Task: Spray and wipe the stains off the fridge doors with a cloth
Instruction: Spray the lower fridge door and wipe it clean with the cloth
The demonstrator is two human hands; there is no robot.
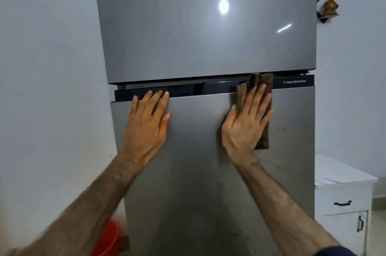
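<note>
Fridge door [198, 172] under flat-pressed cloth [264, 86]

The upper fridge door [204, 22] is showing plain silver-grey, and the lower fridge door [200, 161] is showing a darker brushed grey with small dark specks toward its lower right. A black band [183, 88] with pale lettering is running between them. The cloth [265, 88] is showing brown with faint checks. At the lower left of the frame a bucket [108, 239] is glowing orange-red; at the right a cabinet [342, 197] is showing white with black handles. The walls [48, 67] are appearing white.
</note>
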